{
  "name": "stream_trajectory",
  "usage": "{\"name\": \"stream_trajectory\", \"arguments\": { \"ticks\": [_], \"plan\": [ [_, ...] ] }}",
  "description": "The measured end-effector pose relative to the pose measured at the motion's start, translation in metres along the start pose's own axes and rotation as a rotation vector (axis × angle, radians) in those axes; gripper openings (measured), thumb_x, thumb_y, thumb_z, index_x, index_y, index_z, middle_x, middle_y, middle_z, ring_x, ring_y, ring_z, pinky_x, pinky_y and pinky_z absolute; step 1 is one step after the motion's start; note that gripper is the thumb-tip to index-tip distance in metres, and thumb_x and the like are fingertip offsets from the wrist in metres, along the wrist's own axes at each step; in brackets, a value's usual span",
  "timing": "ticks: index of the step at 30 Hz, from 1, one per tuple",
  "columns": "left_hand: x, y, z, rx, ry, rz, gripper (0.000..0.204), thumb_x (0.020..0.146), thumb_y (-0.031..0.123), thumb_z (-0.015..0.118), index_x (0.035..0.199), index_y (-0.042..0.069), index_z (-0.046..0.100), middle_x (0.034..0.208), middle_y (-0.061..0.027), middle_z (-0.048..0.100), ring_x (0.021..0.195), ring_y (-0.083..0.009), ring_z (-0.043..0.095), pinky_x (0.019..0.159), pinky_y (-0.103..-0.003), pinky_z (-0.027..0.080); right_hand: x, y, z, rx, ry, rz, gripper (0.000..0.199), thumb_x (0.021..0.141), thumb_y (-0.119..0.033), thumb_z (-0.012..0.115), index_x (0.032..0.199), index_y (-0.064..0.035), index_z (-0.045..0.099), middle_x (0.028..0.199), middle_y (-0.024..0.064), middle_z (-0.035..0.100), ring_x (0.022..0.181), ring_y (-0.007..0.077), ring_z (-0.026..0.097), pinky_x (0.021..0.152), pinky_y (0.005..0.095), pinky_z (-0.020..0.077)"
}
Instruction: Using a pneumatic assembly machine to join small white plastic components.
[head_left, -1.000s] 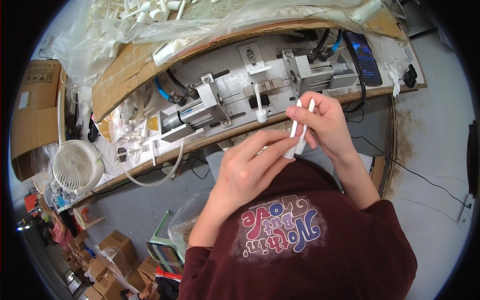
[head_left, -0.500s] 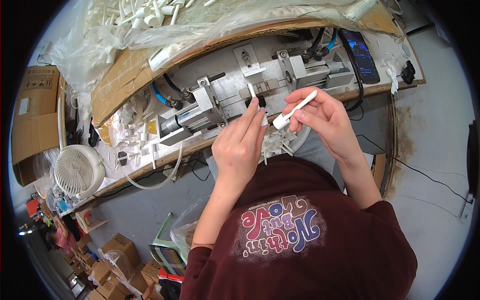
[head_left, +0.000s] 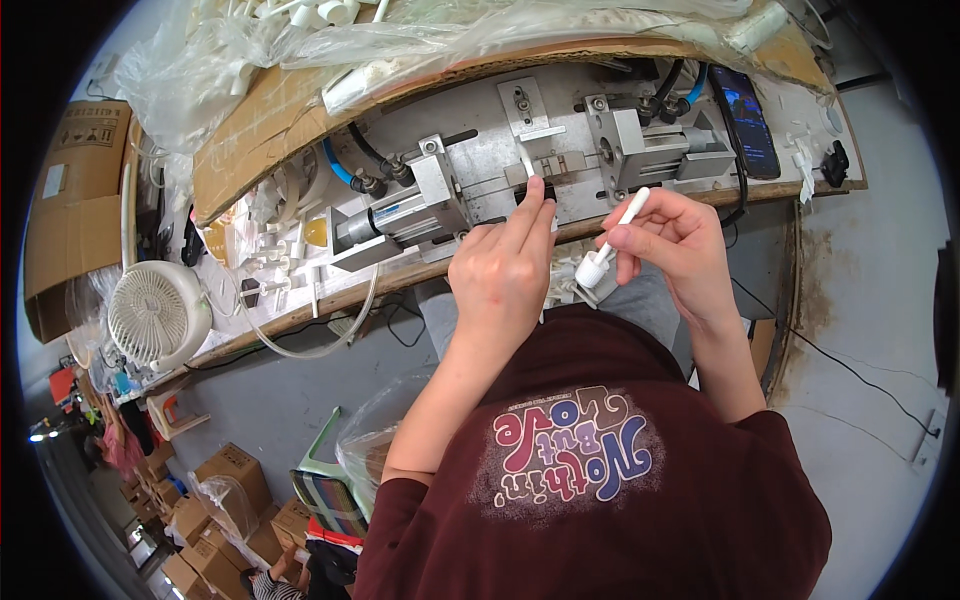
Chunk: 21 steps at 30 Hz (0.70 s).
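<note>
This room is serving as a small factory workshop: a metal machine [head_left: 437,185] with a blue hose [head_left: 337,163] running to it is sitting on a wooden-edged worktop [head_left: 420,274], and a heap of white plastic parts [head_left: 338,12] is lying on clear plastic sheeting [head_left: 430,45] behind it. A fan [head_left: 153,315] is standing at the worktop's left end, while cardboard boxes [head_left: 240,462] are standing stacked on the floor [head_left: 265,400] farther off.
</note>
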<state>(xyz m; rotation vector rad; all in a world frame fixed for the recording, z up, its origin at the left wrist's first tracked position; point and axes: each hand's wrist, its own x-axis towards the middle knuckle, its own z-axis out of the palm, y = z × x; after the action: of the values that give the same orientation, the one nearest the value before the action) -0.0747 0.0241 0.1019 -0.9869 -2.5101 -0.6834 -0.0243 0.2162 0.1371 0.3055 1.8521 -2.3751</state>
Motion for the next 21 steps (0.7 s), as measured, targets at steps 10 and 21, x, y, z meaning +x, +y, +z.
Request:
{"name": "stream_trajectory", "arguments": {
  "ticks": [10,21],
  "plan": [
    [0.002,0.002,0.000,-0.016,-0.015,-0.072,0.026,0.074,0.011,0.079,0.100,0.008,0.075,0.118,-0.0022,0.072,0.062,-0.0194,0.064,0.061,-0.029,0.053,0.003,0.007,-0.003,0.007,0.023,-0.041,0.013,0.089,-0.010,0.074,0.094,0.0000,0.068,0.074,0.0021,0.067,0.056,0.0032,0.057,0.051,0.0172,0.0416],
    [0.004,0.006,-0.020,-0.371,-0.098,-0.030,0.039,0.072,0.012,0.083,0.109,0.008,0.073,0.115,-0.0072,0.072,0.076,-0.0213,0.070,0.066,-0.032,0.055,0.003,0.006,-0.005,0.063,0.104,-0.003,0.015,0.094,-0.016,0.071,0.091,-0.0035,0.062,0.070,0.0012,0.063,0.052,0.0015,0.049,0.047,0.0170,0.0372]
  ]
}}
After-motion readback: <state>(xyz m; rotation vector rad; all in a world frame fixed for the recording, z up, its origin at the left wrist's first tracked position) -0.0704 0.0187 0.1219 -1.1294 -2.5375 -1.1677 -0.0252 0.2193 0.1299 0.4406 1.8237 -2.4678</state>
